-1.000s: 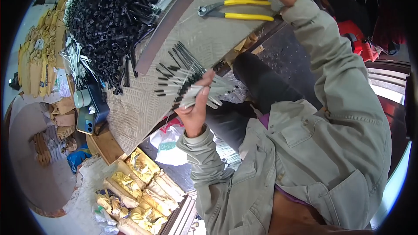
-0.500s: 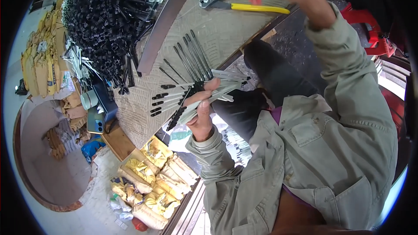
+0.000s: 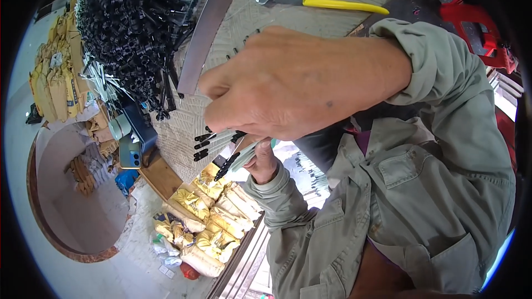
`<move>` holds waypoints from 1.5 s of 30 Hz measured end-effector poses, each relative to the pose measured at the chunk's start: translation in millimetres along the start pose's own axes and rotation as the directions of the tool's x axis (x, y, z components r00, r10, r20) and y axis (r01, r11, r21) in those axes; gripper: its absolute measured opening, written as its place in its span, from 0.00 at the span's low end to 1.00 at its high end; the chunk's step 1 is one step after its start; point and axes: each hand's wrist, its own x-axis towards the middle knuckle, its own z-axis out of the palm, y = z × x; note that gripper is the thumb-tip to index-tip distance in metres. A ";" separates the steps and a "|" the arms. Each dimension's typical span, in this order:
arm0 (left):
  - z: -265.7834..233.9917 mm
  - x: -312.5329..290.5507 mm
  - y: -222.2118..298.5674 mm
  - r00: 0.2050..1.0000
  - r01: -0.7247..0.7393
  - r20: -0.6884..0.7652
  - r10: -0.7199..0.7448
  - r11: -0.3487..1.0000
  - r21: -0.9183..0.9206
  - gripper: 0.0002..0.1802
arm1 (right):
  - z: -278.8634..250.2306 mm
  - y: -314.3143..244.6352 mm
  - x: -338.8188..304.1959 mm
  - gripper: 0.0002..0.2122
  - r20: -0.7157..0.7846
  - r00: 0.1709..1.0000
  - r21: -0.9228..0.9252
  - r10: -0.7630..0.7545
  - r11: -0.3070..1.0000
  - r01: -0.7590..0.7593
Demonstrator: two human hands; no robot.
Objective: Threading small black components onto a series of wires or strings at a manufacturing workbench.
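White rods (image 3: pixel 243 159) partly behind hands (image 3: pixel 271 86)

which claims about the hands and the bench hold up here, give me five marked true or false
1. The yellow-handled pliers lie on the bench. True.
2. The left hand is empty. False: it holds white strips with black ends.
3. The right hand blocks part of the strips from view. True.
4. The heap of black parts lies right of the pliers in the picture. False: it lies to their left.
5. A phone is near a pale green cup. True.
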 end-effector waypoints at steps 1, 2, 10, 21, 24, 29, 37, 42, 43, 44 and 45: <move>-0.5 -0.8 0.2 1.000 -0.001 -0.003 0.001 1.000 0.003 0.13 | -0.3 -0.3 -0.3 0.09 -0.014 1.000 0.005 0.002 1.000 -0.002; -0.8 -2.2 0.4 1.000 0.006 0.005 -0.006 1.000 0.000 0.13 | 0.3 0.9 -1.0 0.09 -0.013 1.000 0.006 -0.001 1.000 0.001; -1.9 -3.1 1.4 0.999 0.026 -0.041 -0.023 0.997 0.070 0.11 | -1.2 -0.4 0.5 0.14 0.029 0.999 0.050 0.020 0.999 -0.021; 3.0 -1.3 0.2 0.997 -0.032 -0.070 0.020 0.984 -0.176 0.07 | 0.5 -4.0 6.9 0.10 0.010 1.000 -0.058 -0.026 0.998 0.027; 0.9 2.0 3.6 1.000 -0.002 0.015 0.004 0.989 -0.150 0.06 | 0.8 -6.0 9.5 0.08 0.014 0.999 -0.111 -0.046 0.993 0.047; -4.7 0.0 3.2 0.998 0.036 0.061 -0.030 0.995 -0.094 0.07 | -3.2 -13.6 15.9 0.06 0.146 0.989 -0.206 0.017 0.978 0.014; -6.4 3.6 11.7 0.981 0.038 0.191 -0.046 0.998 0.048 0.08 | -22.2 -38.3 46.5 0.06 0.438 0.888 -0.216 0.139 0.975 -0.046; 1.7 11.6 21.7 0.974 0.045 0.221 -0.038 0.999 -0.024 0.07 | -20.3 -45.1 46.0 0.12 0.500 0.825 -0.132 0.264 0.965 -0.229; 2.5 14.6 18.6 0.971 0.039 0.240 -0.021 0.997 -0.067 0.07 | -20.8 -48.1 46.4 0.14 0.538 0.747 -0.100 0.390 0.910 -0.403; 2.9 16.3 14.0 0.966 0.034 0.259 -0.005 0.993 -0.111 0.06 | -20.8 -48.8 46.2 0.14 0.539 0.742 -0.115 0.398 0.908 -0.403; 4.2 13.3 11.8 0.970 0.128 0.229 -0.080 0.970 -0.206 0.08 | -20.8 -47.6 45.5 0.14 0.510 0.768 -0.070 0.388 0.909 -0.412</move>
